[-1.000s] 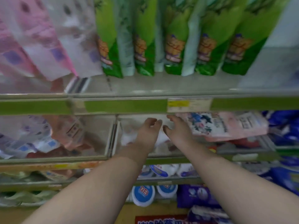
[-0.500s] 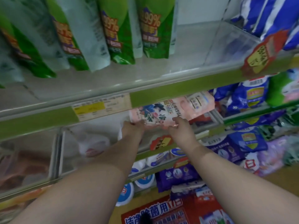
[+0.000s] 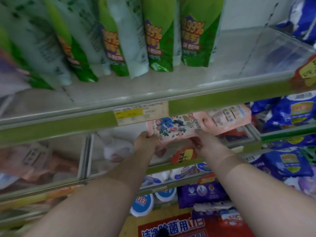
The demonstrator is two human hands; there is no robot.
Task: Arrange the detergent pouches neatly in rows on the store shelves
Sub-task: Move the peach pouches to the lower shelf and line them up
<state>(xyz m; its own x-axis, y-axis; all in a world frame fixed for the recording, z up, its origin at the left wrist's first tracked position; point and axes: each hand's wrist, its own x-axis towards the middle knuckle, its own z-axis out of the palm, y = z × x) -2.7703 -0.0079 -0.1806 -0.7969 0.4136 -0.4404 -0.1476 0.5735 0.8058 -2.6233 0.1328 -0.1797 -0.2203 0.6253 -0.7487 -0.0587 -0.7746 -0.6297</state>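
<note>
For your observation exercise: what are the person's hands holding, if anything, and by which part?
Both hands hold one pink floral pouch: the left hand grips its left end, the right hand its lower edge further right.

A second ago both hands reach open into the clear bin beside the white bag (image 3: pixel 116 147). Now the left hand (image 3: pixel 145 142) and right hand (image 3: pixel 207 144) grip the pink pouch (image 3: pixel 177 129), further right.

— What can't you see well?
— The green pouches (image 3: pixel 159 43) at twelve o'clock have their tops cut off.
— And at nine o'clock?
— The pink packs (image 3: pixel 39 161) there are too blurry to read.
</note>
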